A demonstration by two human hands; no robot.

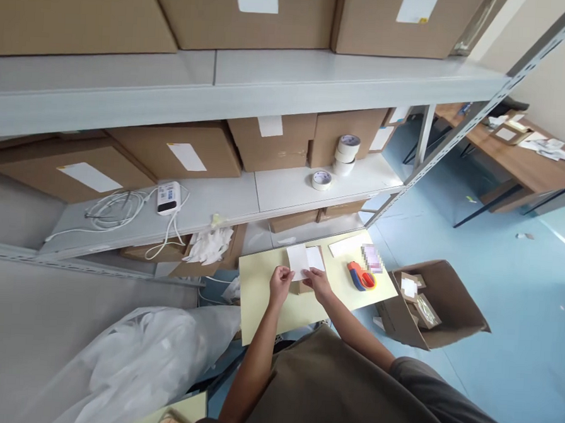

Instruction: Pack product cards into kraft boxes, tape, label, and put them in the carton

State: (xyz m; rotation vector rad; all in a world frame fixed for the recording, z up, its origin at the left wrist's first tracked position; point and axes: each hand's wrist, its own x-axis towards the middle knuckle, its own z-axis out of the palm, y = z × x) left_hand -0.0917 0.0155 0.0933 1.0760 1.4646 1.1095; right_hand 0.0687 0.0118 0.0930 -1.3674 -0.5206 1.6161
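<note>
Over the pale yellow table (261,299), a white paper (297,260) is held between my two hands. My left hand (281,281) pinches its lower left corner. The fingers of my right hand (317,281) are closed on its lower right side. Just behind and beneath the paper is a small cardboard box (303,288) with a white label (315,258) on top, partly covered by the paper and my right hand. A red and blue tape dispenser (360,277) lies to the right.
An open carton (441,308) with small boxes stands right of the table. Beyond the table, a metal shelf (293,196) holds cartons, tape rolls (322,180) and a white device (168,198) with cables. A large translucent bag (161,356) is at left.
</note>
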